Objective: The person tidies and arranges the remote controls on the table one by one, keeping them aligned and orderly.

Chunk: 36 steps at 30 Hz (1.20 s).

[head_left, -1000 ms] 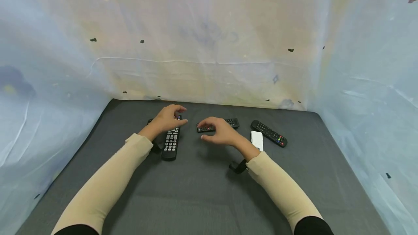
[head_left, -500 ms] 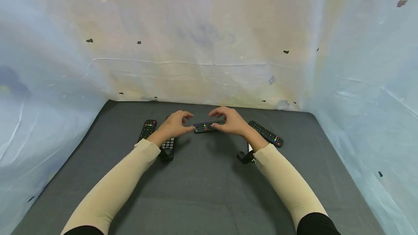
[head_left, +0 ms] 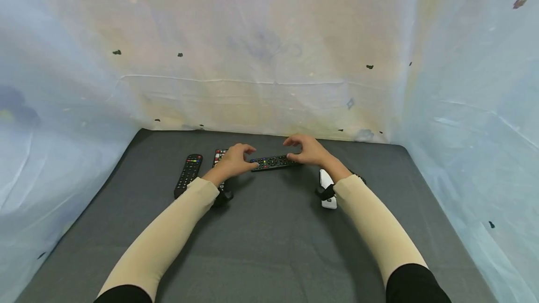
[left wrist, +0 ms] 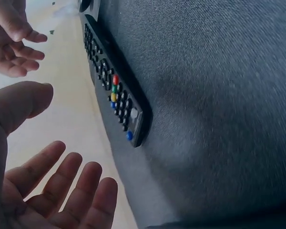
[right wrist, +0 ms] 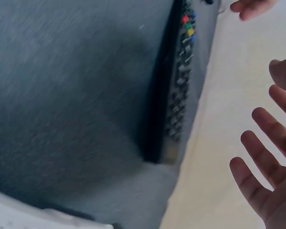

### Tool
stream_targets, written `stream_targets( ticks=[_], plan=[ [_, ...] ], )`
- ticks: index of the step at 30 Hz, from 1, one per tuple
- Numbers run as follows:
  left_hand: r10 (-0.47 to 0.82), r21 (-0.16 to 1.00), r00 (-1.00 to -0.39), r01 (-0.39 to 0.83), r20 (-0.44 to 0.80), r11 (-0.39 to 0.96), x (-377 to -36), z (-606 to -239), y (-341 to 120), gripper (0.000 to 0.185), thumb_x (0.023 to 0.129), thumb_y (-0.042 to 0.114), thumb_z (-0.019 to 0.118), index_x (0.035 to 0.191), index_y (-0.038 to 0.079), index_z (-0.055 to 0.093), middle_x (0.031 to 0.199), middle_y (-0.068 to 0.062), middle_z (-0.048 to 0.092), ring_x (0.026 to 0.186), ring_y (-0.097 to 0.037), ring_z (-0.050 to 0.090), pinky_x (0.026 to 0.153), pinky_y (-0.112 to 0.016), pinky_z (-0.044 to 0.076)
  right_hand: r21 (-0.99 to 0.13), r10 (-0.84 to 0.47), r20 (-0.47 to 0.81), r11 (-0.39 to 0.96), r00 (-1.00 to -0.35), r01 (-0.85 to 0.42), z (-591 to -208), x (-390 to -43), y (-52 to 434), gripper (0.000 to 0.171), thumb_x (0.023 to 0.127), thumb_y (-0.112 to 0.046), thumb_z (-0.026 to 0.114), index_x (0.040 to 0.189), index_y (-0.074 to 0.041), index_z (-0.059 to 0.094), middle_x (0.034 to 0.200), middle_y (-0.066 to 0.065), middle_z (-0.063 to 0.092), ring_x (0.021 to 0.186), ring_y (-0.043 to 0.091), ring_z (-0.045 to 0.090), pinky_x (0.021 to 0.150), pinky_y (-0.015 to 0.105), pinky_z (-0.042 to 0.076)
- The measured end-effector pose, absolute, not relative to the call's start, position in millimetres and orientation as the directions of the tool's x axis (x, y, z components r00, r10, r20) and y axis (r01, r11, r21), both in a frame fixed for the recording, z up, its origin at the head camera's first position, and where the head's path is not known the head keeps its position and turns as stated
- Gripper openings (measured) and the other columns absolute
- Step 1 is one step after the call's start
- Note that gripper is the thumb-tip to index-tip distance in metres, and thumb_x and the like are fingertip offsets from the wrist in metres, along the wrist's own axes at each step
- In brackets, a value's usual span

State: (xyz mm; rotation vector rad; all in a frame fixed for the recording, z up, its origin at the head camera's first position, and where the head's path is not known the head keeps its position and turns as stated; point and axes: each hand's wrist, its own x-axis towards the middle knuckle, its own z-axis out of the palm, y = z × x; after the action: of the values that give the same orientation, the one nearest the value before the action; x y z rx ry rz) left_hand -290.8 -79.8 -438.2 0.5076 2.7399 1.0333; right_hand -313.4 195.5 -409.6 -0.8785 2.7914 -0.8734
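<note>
A black remote control (head_left: 273,162) with coloured buttons lies crosswise on the grey cloth between my two hands. My left hand (head_left: 235,160) hovers at its left end, thumb and fingers apart and holding nothing. In the left wrist view the spread fingers (left wrist: 81,186) stand clear of the remote (left wrist: 112,86). Above the other end is my right hand (head_left: 310,151), its fingers loosely bent with nothing between them. The right wrist view shows that hand's fingers (right wrist: 262,157) apart from the remote (right wrist: 174,95).
Left of the hands lie two more black remotes, one slanted (head_left: 188,174) and one (head_left: 219,155) partly under the left wrist. A white flat oblong object (head_left: 329,202) sits below the right wrist. The right forearm hides most of another black remote. Patterned sheeting (head_left: 269,83) walls the grey table (head_left: 261,247).
The right hand has moved from over the middle remote rightward to its right end. The left hand has shifted right, off the left remotes, to the middle remote's left end.
</note>
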Motion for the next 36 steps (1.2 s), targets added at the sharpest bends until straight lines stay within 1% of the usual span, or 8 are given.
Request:
stream_targets(
  ticks=[4,8,11,15,21,24,31,36],
  plan=[
    [0.341,0.69,-0.938,0.209,-0.058,0.693,-295.1,-443.5,-75.2,0.054,0.087,0.03,0.07,0.135,0.008,0.055,0.131,-0.015,0.054,0.107,-0.028,0.057,0.089,-0.045,0.049,-0.542,-0.536,0.056,0.692,-0.843,-0.476,-418.6,-320.7,201.1,0.036,0.088,-0.015,0.069,0.122,-0.008,0.064,0.125,0.011,0.062,0.116,0.036,0.055,0.098,0.053,0.044],
    [0.309,0.698,-0.947,0.163,-0.087,0.698,-297.5,-449.5,-72.3,0.055,0.086,0.029,0.072,0.134,0.007,0.055,0.132,-0.015,0.054,0.115,-0.031,0.055,0.094,-0.047,0.048,-0.508,-0.525,0.019,0.728,-0.851,-0.461,-427.9,-324.4,203.4,0.039,0.088,-0.016,0.069,0.125,-0.007,0.063,0.126,0.012,0.061,0.115,0.035,0.055,0.096,0.051,0.046],
    [0.297,0.696,-0.948,0.137,-0.115,0.705,-298.9,-453.6,-69.7,0.056,0.086,0.028,0.072,0.135,0.007,0.054,0.134,-0.015,0.054,0.121,-0.033,0.052,0.098,-0.048,0.046,-0.474,-0.511,-0.013,0.76,-0.859,-0.445,-434.0,-325.2,205.0,0.04,0.088,-0.018,0.069,0.127,-0.008,0.062,0.127,0.011,0.059,0.115,0.032,0.054,0.096,0.05,0.046],
    [0.3,0.689,-0.941,0.113,-0.157,0.715,-300.2,-457.1,-67.2,0.057,0.086,0.025,0.072,0.136,0.005,0.053,0.136,-0.016,0.053,0.125,-0.033,0.051,0.101,-0.047,0.045,-0.448,-0.51,-0.041,0.778,-0.859,-0.44,-440.2,-325.3,205.4,0.04,0.088,-0.018,0.069,0.126,-0.009,0.063,0.128,0.011,0.059,0.118,0.032,0.054,0.097,0.05,0.046],
    [0.309,0.673,-0.933,0.11,-0.183,0.732,-300.6,-457.4,-66.1,0.053,0.086,0.02,0.072,0.133,0.003,0.055,0.134,-0.017,0.056,0.124,-0.032,0.052,0.102,-0.045,0.044,-0.419,-0.514,-0.067,0.792,-0.855,-0.443,-446.8,-324.3,205.3,0.039,0.088,-0.018,0.069,0.126,-0.009,0.063,0.133,0.014,0.056,0.125,0.033,0.051,0.102,0.051,0.043],
    [0.309,0.667,-0.932,0.109,-0.188,0.737,-299.8,-457.2,-65.5,0.05,0.086,0.02,0.072,0.131,0.003,0.057,0.133,-0.016,0.057,0.123,-0.032,0.053,0.102,-0.045,0.044,-0.416,-0.506,-0.068,0.798,-0.86,-0.437,-448.7,-323.9,205.8,0.038,0.089,-0.017,0.068,0.125,-0.01,0.064,0.133,0.014,0.056,0.125,0.033,0.051,0.102,0.051,0.043],
    [0.309,0.655,-0.931,0.11,-0.196,0.747,-300.7,-461.4,-63.9,0.046,0.086,0.022,0.072,0.128,0.007,0.059,0.131,-0.014,0.058,0.121,-0.031,0.054,0.1,-0.045,0.045,-0.41,-0.508,-0.062,0.798,-0.859,-0.443,-449.6,-322.9,208.0,0.035,0.088,-0.015,0.068,0.123,-0.009,0.065,0.126,0.013,0.059,0.118,0.031,0.055,0.099,0.049,0.045],
    [0.292,0.651,-0.936,0.098,-0.197,0.752,-302.4,-461.8,-60.9,0.045,0.086,0.022,0.073,0.127,0.008,0.06,0.128,-0.013,0.058,0.118,-0.03,0.055,0.098,-0.045,0.047,-0.404,-0.504,-0.056,0.801,-0.862,-0.442,-449.2,-323.0,210.1,0.034,0.088,-0.015,0.068,0.122,-0.01,0.066,0.124,0.012,0.06,0.116,0.03,0.057,0.097,0.049,0.046]
  ],
)
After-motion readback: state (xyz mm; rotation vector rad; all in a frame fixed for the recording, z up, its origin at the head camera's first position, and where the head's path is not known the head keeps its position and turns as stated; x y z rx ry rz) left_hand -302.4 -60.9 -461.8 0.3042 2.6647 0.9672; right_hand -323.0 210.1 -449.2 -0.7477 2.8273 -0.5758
